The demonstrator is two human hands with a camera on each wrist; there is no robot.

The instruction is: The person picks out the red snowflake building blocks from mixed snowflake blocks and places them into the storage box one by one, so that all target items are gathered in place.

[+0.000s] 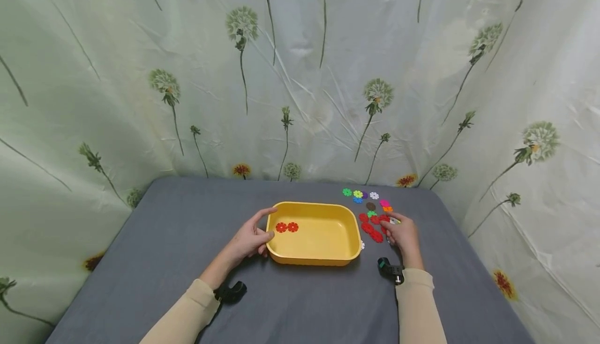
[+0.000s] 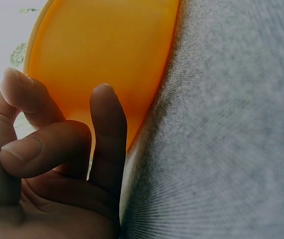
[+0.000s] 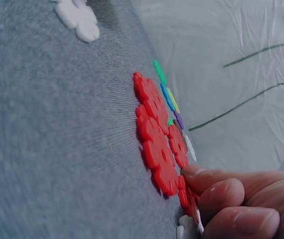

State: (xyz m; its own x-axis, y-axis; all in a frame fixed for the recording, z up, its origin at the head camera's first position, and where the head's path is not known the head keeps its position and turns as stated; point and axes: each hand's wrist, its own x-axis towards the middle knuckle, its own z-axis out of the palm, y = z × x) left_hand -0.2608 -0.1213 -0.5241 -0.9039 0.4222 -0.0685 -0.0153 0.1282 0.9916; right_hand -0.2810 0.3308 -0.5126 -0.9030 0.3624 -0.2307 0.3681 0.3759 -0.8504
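Tub (image 1: 309, 260) is on the grey table (image 1: 300, 307), and I've got the left hand (image 1: 247, 239) clamped on its left end. Two red flowers (image 1: 281, 227) lie inside, near that hand. Over on my right, the right hand (image 1: 403, 232) is touching the loose red pieces (image 1: 376, 237) just beside the tub; can't tell from here if it's pinching one. A green flower (image 1: 347, 192) lies behind them.

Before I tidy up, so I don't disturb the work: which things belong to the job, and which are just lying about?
Likely in the job:
yellow tub, held by the left hand
red pieces by the right hand

Apparently lying about:
brown piece
blue piece
pink piece
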